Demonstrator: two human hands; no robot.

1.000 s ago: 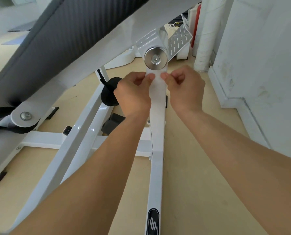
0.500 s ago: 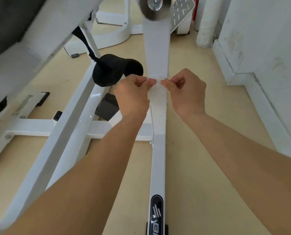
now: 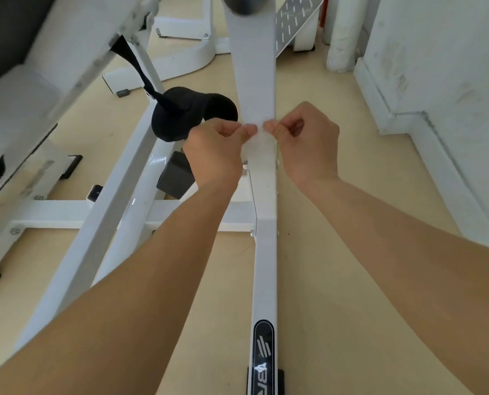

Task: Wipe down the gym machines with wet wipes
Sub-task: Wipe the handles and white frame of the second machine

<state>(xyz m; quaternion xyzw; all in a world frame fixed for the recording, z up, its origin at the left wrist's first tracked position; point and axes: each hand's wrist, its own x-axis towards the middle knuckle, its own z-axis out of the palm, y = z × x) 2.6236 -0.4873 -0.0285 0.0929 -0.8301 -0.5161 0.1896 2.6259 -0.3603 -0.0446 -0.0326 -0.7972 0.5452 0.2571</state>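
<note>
Left hand and right hand each pinch the wet wipe; advise spreading it flat against the white beam

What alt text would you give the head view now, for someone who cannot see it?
The left hand and right hand pinch a white wet wipe between them in front of a white machine beam. A black pad hangs on a strap to the left, above a beige floor.

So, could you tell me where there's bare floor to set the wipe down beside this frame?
The floor between the central beam and the wall skirting is bare. Another strip lies between that beam and the diagonal beam, this side of the crossbar. Around the black pad it is crowded.
</note>
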